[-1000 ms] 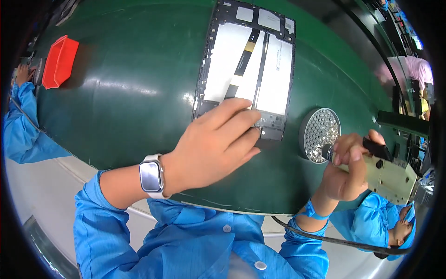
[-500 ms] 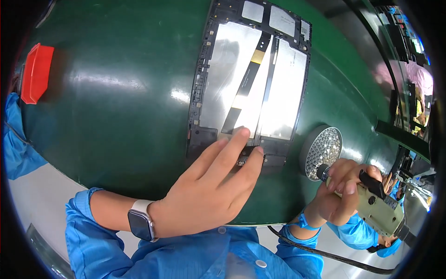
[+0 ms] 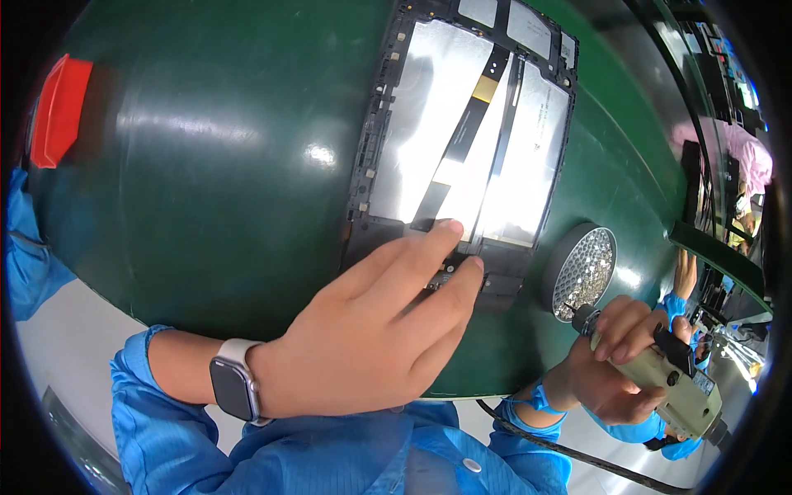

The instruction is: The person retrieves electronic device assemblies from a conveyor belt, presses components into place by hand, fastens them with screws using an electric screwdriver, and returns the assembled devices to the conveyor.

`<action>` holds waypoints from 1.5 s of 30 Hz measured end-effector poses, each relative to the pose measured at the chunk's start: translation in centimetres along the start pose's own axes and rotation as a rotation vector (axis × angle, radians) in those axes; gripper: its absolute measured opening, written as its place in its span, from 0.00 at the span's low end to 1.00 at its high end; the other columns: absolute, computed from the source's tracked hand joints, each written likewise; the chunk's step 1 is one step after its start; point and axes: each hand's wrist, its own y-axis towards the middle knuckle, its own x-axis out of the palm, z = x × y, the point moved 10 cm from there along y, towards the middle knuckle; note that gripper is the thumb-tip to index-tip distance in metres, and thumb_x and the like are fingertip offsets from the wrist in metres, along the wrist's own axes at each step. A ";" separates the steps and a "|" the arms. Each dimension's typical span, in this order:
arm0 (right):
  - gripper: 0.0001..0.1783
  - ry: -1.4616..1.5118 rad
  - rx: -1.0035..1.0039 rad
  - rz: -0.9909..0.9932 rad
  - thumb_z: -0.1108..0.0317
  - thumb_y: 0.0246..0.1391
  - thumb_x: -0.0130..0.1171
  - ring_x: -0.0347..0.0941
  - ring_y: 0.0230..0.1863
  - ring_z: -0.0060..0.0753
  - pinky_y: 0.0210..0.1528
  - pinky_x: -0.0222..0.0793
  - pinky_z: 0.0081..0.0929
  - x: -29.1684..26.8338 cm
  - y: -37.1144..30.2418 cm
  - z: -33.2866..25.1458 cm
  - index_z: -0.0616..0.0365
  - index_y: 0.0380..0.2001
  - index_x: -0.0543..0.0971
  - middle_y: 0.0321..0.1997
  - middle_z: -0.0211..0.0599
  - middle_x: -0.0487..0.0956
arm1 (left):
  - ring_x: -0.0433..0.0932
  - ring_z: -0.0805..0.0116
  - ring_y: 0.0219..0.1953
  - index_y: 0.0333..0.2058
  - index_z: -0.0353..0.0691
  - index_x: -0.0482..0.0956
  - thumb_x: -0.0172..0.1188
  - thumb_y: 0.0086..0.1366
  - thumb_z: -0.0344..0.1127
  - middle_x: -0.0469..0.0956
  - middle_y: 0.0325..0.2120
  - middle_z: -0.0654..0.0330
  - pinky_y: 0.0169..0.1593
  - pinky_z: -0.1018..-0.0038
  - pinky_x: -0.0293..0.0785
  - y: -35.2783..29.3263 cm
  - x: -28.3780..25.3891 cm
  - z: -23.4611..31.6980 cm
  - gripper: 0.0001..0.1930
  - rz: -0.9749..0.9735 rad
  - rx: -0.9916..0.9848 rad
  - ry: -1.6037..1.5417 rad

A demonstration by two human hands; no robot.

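Note:
An opened tablet [image 3: 394, 157], with silver battery panels, a black frame and dark ribbon cables, lies on the green tabletop. My left hand [image 3: 384, 318] rests its outstretched fingers on the lower end, over a small circuit area they partly cover. In my right hand [image 3: 615, 363] is a pale green electric screwdriver [image 3: 675, 388] with a black lever, gripped near its front. Its tip points at the small screws in a round grey dish [image 3: 551, 276] right of the tablet. Whether a screw sits on the bit is too small to tell.
A red plastic bin [image 3: 62, 111] stands at the left table edge. A black cable [image 3: 577, 450] runs across the lower right. Other people in blue and pink clothing work at the right; a blue sleeve [image 3: 33, 256] shows at the far left. A dark raised bar [image 3: 718, 268] lies beyond the dish.
The tablet sits further right and higher in view, with my left fingers still on it. My right hand and the screwdriver are slightly lower, and the slim bit now shows over the dish.

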 end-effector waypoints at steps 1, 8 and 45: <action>0.40 0.001 0.015 0.015 0.43 0.60 0.54 0.66 0.17 0.24 0.26 0.64 0.28 -0.1 0.0 0.1 0.65 0.63 0.65 0.20 0.29 0.70 | 0.74 0.45 0.60 0.37 0.35 0.85 0.67 0.56 0.31 0.79 0.50 0.54 0.51 0.61 0.81 0.0 0.1 -0.3 0.10 0.001 -0.001 -0.001; 0.42 -0.005 -0.009 -0.053 0.41 0.60 0.54 0.66 0.17 0.26 0.25 0.65 0.30 0.2 0.0 0.4 0.68 0.62 0.64 0.21 0.31 0.70 | 0.75 0.47 0.58 0.40 0.34 0.83 0.71 0.50 0.32 0.78 0.51 0.51 0.51 0.59 0.80 0.0 -0.6 -0.6 0.17 0.038 0.022 -0.078; 0.52 0.545 0.112 -0.317 0.19 0.52 0.43 0.55 0.23 0.18 0.35 0.51 0.26 8.7 2.3 0.0 0.60 0.54 0.73 0.19 0.20 0.65 | 0.75 0.61 0.47 0.26 0.38 0.86 0.69 0.47 0.32 0.79 0.36 0.60 0.46 0.67 0.78 1.0 -1.3 -2.4 0.06 0.120 0.224 -0.165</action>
